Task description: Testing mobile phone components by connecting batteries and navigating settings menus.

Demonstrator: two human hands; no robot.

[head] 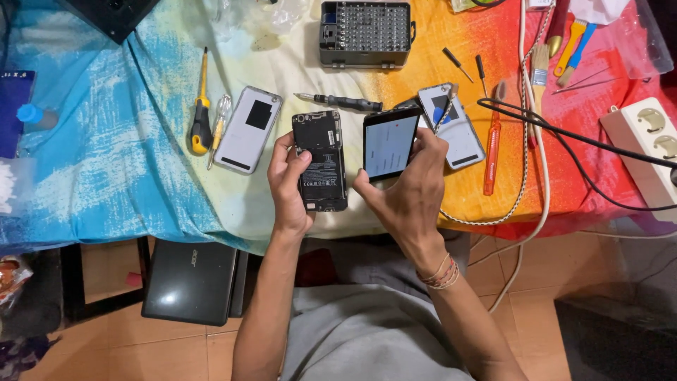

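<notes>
Gripping opened phone (321, 161) in left hand (288, 185), lit phone (388, 143) in right hand (409, 192)

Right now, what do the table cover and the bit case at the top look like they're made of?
The table cover looks like soft dyed cloth: it wrinkles and its blue, white and orange blotches bleed together. The bit case looks like matte dark grey plastic with hinge tabs, holding rows of shiny, probably steel, bits.

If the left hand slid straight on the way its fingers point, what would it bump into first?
The left hand already grips the opened phone body, fingers pointing up the table. Straight on, it would probably meet the black precision screwdriver lying just beyond the phone's top edge, though depth is hard to judge.
</notes>
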